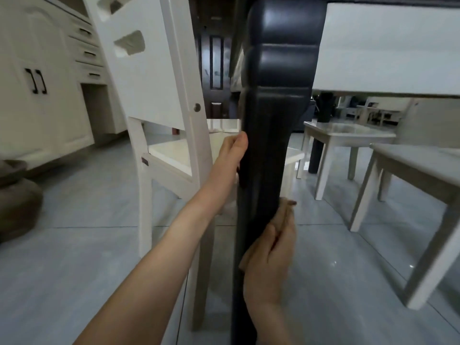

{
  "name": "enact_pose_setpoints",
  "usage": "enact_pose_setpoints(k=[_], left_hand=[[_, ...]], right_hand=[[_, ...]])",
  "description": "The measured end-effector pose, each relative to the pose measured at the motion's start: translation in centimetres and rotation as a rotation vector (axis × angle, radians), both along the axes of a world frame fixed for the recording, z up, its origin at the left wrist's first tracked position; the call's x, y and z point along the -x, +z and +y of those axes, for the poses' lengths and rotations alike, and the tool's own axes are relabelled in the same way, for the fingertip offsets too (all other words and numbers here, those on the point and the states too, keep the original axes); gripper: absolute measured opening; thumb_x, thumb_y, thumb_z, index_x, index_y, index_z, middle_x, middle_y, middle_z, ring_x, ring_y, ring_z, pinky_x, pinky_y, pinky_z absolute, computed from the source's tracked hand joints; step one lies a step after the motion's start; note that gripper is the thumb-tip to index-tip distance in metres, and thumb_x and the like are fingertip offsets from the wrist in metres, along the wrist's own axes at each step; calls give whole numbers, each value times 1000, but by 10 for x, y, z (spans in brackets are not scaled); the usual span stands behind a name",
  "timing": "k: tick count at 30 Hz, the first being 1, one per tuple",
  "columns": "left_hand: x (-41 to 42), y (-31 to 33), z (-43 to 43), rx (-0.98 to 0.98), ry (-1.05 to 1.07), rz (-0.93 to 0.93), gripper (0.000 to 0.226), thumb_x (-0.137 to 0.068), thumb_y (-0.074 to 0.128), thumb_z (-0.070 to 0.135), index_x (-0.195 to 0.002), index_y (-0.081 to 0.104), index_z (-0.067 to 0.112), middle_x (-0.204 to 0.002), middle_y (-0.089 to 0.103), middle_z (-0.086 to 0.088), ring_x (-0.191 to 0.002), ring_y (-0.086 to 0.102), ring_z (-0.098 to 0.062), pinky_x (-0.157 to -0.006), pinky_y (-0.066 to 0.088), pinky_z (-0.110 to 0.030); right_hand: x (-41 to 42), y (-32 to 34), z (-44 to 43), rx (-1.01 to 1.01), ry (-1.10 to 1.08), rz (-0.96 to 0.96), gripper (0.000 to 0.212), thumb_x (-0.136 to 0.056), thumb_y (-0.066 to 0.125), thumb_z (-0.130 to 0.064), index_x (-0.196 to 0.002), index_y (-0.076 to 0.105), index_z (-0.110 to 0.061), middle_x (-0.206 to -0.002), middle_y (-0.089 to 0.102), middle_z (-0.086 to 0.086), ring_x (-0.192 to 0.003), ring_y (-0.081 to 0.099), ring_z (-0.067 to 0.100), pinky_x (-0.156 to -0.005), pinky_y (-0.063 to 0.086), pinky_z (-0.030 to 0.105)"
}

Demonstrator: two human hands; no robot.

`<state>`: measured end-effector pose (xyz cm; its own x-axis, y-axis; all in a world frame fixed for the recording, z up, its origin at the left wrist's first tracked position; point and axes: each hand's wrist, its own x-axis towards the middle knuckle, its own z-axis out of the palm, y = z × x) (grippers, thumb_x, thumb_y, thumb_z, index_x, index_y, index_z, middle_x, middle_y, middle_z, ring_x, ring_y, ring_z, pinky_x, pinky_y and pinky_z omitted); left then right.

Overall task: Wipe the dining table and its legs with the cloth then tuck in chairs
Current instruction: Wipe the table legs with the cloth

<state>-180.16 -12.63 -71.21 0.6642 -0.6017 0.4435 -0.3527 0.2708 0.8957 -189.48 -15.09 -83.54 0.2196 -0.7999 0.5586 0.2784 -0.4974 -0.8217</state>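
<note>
Pressing a tan cloth (284,210) against the dark counter leg (268,120), the right grip (270,255) lies low on the leg's right-hand side. Its fingers point upward and look fairly straight, so it is not closed round anything. The cloth is sandwiched between this grip and the wood. One edge shows just below the fingertips and another peeks out beside the heel of the palm on the leg's front face.

Higher up, on the opposite side, the left grip (234,155) clasps the same leg. Its thumb rests along the front edge and its fingers curl out of sight behind. The two grips are apart, with the left above the right, and the left one does not touch the cloth.

The leg stands upright on the grey tiled floor (87,257) and meets the counter's pale apron (385,46) at the top. A white chair (154,83) stands just left of the leg, with its seat reaching behind the left forearm. Two more pale seats (348,135) sit under the counter to the right, and cream cabinets (37,95) line the far left.
</note>
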Motion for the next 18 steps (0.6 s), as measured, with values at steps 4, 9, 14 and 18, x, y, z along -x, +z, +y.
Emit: enact_pose_setpoints(k=[4, 9, 14, 18], left_hand=[[5, -3, -1, 46, -26, -19, 50, -94, 30, 52, -130, 44, 21, -123, 52, 10, -109, 51, 3, -87, 45, -13], [4, -11, 6, 5, -46, -51, 65, -79, 42, 57, -133, 42, 21, -117, 56, 17, -102, 55, 11, -84, 45, -9], [-6, -13, 16, -15, -38, -73, 45, -92, 55, 38, -131, 50, 18, -127, 61, 4, -117, 57, -8, -108, 42, -34], [-6, -10, 18, -13, -47, -78, 47, -92, 54, 35, -133, 50, 12, -126, 62, 0, -115, 60, -11, -106, 43, -36]], right_hand=[[-12, 23, -10, 113, -27, -112, 47, -103, 36, -22, -142, 20, -43, -138, 27, -41, -130, 28, -20, -100, 25, -1], [3, -67, 3, -43, 14, 79, 66, -103, 31, -11, -129, 20, -71, -126, 23, -58, -124, 30, -25, -96, 23, -6], [12, -89, 6, -384, 194, 91, 40, -103, 33, -22, -139, 38, -39, -131, 49, -27, -103, 53, -17, -84, 47, 9], [17, -51, 7, -327, 167, 79, 44, -103, 34, -25, -135, 31, -56, -136, 44, -30, -114, 44, -19, -102, 42, 21]])
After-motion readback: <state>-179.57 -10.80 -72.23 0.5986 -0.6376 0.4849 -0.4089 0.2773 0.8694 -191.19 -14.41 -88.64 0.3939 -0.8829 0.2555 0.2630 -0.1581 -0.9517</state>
